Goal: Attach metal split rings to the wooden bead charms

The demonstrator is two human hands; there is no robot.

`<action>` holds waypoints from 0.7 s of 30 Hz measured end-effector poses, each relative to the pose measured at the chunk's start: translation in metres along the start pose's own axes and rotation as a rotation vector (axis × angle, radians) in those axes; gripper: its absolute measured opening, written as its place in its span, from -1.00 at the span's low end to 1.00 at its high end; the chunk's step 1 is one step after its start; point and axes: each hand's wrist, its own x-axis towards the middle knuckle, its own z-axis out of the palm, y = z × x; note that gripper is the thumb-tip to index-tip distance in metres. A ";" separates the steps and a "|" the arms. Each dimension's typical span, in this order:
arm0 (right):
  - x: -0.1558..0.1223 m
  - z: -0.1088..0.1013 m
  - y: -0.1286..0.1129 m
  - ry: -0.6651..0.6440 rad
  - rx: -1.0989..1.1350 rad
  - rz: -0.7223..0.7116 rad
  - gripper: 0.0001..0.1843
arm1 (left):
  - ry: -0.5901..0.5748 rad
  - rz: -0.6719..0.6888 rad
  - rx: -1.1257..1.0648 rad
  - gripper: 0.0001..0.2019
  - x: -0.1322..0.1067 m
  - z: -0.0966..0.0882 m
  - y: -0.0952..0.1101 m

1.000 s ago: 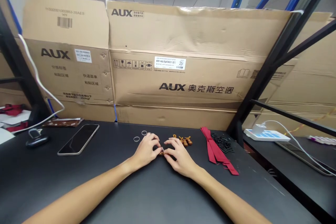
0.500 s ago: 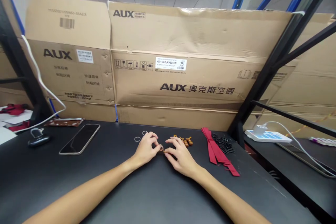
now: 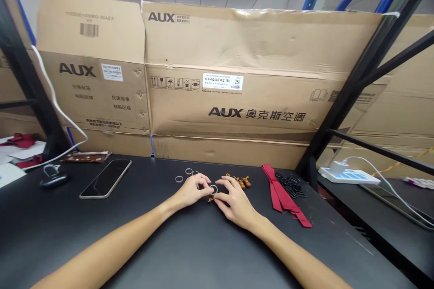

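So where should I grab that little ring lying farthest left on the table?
Probably pinch the ring by its rim from straight above, one fingertip inside the hole, one outside. It lies flat on the table and looks thin, so there's no side to squeeze.

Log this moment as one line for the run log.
left hand: pinching ring | right hand: pinching charm at ring | nearby: spare rings, loose charms, ribbons, phone | surface: table
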 end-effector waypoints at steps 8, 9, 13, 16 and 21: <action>0.000 -0.009 0.013 0.021 -0.022 0.105 -0.81 | 0.137 0.204 0.542 -0.89 -0.006 -0.011 -0.001; 0.000 -0.010 0.014 0.010 -0.028 0.133 -0.77 | 0.150 0.213 0.614 -0.96 -0.006 -0.013 0.000; 0.000 -0.011 0.016 -0.044 -0.046 0.275 -0.71 | 0.152 0.180 0.721 -0.79 -0.006 -0.021 -0.002; -0.001 -0.009 0.019 -0.037 -0.111 0.427 -0.64 | 0.109 0.136 0.765 -0.57 -0.007 -0.027 -0.008; -0.004 0.003 0.026 -0.205 -0.166 0.619 -0.20 | -0.046 -0.011 0.760 -0.40 -0.007 -0.031 -0.022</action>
